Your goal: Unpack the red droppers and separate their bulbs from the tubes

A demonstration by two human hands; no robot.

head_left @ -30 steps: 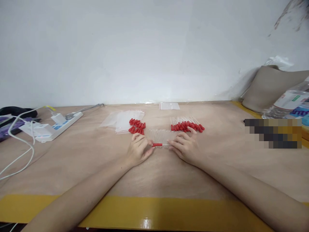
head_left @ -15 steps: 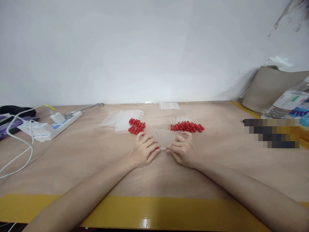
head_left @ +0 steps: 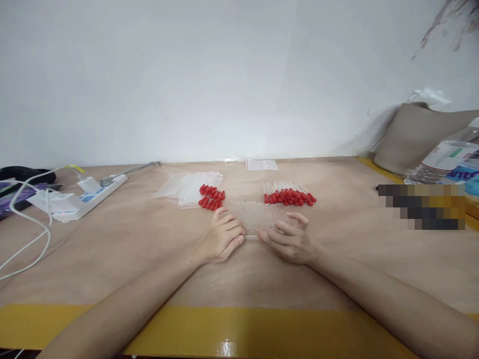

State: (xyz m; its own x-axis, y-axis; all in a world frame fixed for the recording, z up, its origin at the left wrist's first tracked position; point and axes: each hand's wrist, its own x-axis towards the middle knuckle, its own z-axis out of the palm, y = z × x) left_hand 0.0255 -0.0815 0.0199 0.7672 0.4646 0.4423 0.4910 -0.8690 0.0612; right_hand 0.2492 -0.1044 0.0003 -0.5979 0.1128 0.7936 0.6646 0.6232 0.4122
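My left hand (head_left: 221, 235) and my right hand (head_left: 290, 240) rest on the wooden table (head_left: 149, 249), fingertips facing each other. Both are curled closed on the two ends of one thin clear tube (head_left: 251, 236) lying between them. Just behind the hands lies a row of several clear tubes (head_left: 258, 214) side by side. A heap of loose red caps (head_left: 211, 196) sits behind my left hand. Behind my right hand is a bunch of tubes fitted with red caps (head_left: 290, 196).
Clear plastic bags (head_left: 189, 185) lie by the red caps, with a small bag (head_left: 262, 164) near the wall. At far left are a white power strip (head_left: 77, 201) and cables (head_left: 26, 239). At right stand a beige bag (head_left: 419, 132) and a water bottle (head_left: 445, 160). Yellow tape (head_left: 239, 331) marks the near edge.
The red cap seen between my hands a second ago is now hidden inside my left fingers. Both hands have drawn slightly toward me, with the tube still between them.
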